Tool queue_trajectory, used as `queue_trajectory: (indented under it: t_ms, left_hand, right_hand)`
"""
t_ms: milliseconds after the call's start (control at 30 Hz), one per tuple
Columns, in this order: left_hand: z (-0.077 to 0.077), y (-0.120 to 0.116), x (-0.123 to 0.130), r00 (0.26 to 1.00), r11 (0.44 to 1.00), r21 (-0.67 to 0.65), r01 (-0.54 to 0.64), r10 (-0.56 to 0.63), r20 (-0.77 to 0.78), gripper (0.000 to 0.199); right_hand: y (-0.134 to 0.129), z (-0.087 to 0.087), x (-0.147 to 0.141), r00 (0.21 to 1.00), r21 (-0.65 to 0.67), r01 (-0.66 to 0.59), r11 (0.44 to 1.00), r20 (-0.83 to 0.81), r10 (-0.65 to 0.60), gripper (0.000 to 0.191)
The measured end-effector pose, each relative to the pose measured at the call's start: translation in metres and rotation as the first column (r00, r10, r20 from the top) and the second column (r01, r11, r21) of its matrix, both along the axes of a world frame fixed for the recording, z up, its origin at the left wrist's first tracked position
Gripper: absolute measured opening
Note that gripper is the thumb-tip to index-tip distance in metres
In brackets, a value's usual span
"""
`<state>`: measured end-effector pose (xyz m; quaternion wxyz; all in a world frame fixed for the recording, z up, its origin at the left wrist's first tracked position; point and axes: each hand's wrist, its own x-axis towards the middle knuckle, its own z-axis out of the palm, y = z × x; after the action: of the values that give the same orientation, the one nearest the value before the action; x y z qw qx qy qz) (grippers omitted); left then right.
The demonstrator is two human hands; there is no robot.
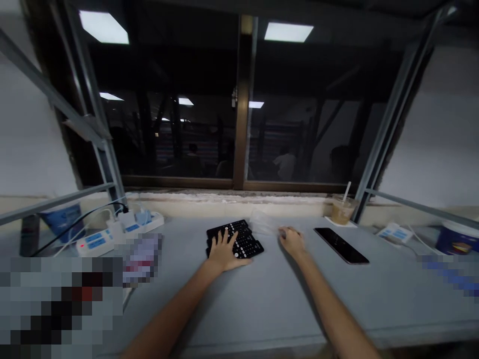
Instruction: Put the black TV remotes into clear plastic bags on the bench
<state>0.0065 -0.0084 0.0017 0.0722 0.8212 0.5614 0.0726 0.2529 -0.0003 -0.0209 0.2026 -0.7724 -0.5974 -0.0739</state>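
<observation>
My left hand (224, 252) lies with fingers spread over several black remote controls (251, 244), which rest side by side on the grey table. Small white buttons show on them, and the hand covers their left part. To the right, my right hand (293, 241) is closed, its fingers curled at the edge of a clear plastic bag (264, 222). The bag lies behind the remote controls, faint and see-through. A black phone (341, 245) lies flat to the right of my right hand, apart from it.
On the left stands a white power strip (97, 242) with plugs and cables, beside a blue container (63, 222). A plastic cup with a straw (342, 209) is at the back right. A dark blue tub (458, 239) sits at the far right. Metal posts flank the window.
</observation>
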Motion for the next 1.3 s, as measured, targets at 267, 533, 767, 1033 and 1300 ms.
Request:
queue_trajectory:
  t_ms: [267, 533, 767, 1033, 1300]
  left_hand:
    - [-0.005, 0.023, -0.016, 0.964, 0.962, 0.069, -0.265, 0.264, 0.029, 0.113]
    - [-0.008, 0.029, -0.022, 0.951, 0.948, 0.089, -0.306, 0.301, 0.070, 0.110]
    - [-0.009, 0.030, -0.019, 0.942, 0.934, 0.118, -0.336, 0.332, 0.049, 0.108]
    - [-0.013, 0.026, -0.015, 0.942, 0.935, 0.111, -0.336, 0.333, 0.051, 0.090]
    - [-0.019, 0.035, -0.019, 0.915, 0.879, 0.263, -0.399, 0.399, 0.056, 0.085]
  right_hand:
    - [0.016, -0.021, 0.017, 0.997, 0.126, -0.067, 0.990, -0.034, 0.071, 0.026]
    - [0.015, -0.017, 0.026, 0.975, 0.339, -0.096, 0.936, -0.155, 0.156, 0.028]
    - [0.002, -0.004, 0.025, 0.970, 0.476, -0.021, 0.879, -0.203, 0.133, 0.034]
    - [-0.003, 0.018, 0.006, 0.903, 0.676, 0.066, 0.734, -0.354, 0.245, 0.036]
    - [-0.004, 0.026, -0.025, 0.743, 0.487, -0.473, 0.734, -0.228, 0.629, 0.021]
